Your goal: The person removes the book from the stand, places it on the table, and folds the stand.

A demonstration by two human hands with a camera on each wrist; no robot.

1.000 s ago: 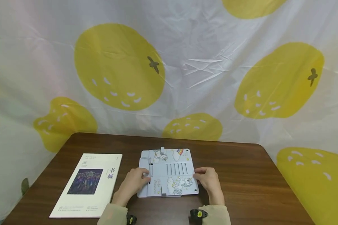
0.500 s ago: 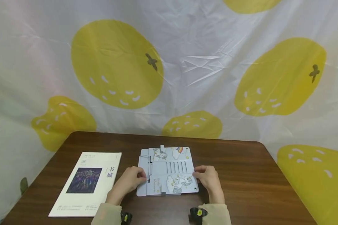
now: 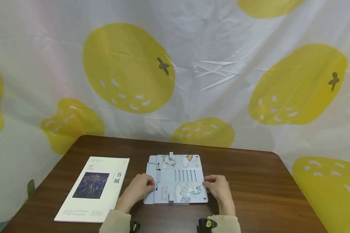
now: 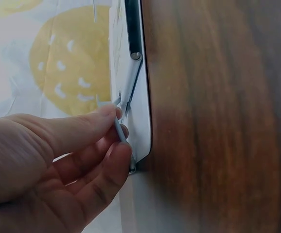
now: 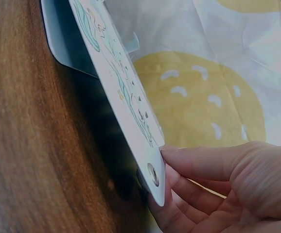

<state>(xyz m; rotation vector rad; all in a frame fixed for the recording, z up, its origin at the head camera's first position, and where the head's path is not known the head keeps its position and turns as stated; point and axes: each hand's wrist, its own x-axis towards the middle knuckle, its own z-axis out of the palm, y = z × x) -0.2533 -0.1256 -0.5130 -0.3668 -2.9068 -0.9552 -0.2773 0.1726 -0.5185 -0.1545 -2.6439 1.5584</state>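
A white folding book stand (image 3: pixel 189 176) with unicorn drawings and slots lies on the table in the head view. My left hand (image 3: pixel 138 191) is at its left side. In the left wrist view the thumb and fingers of that hand (image 4: pixel 67 160) pinch a thin grey part of the stand (image 4: pixel 120 130), near a hinged arm (image 4: pixel 131 80). My right hand (image 3: pixel 220 189) pinches the right edge of the panel. In the right wrist view, the thumb lies on the panel's face (image 5: pixel 126 107) close to a metal eyelet; that edge is raised off the table.
A white magazine (image 3: pixel 105 207) with a dark picture lies flat to the left of the stand. The dark wooden table (image 3: pixel 259 191) extends to the right. Behind its far edge hangs a white curtain (image 3: pixel 210 90) printed with yellow fruit.
My left hand has drawn back slightly to the left along the stand. The right hand keeps its hold, and the head view has shifted a little.
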